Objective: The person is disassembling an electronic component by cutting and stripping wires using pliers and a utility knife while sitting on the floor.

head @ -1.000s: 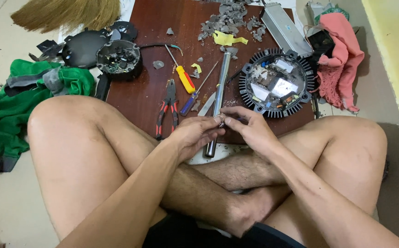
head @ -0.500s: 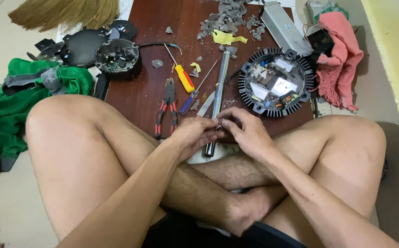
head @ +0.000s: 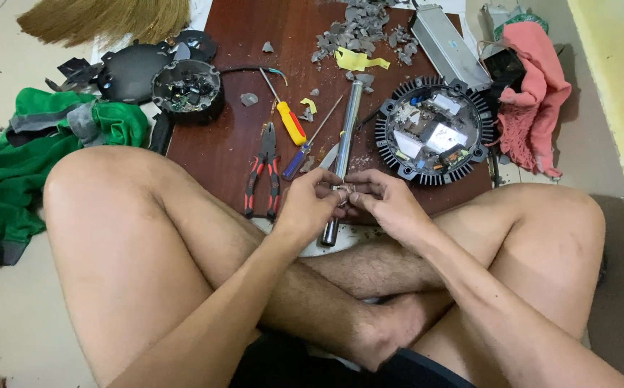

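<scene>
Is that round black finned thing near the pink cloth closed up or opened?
Opened. The round finned housing lies face up on the wooden board with no cover, and its inner circuit parts show.

Small metal part [head: 343, 190]: pale, silvery, pinched between fingertips of left hand [head: 312, 205] and right hand [head: 387, 203], mostly hidden, shape too small to tell. Held just above the lower end of the long metal rod [head: 342, 159]. Rod: grey, cylindrical, shiny, lying lengthwise on the dark brown board [head: 225, 154], top end with a darker head near the grey debris, bottom end poking out past the board's near edge below the hands. Both hands curled, fingertips meeting over the rod, wrists resting above crossed legs
</scene>
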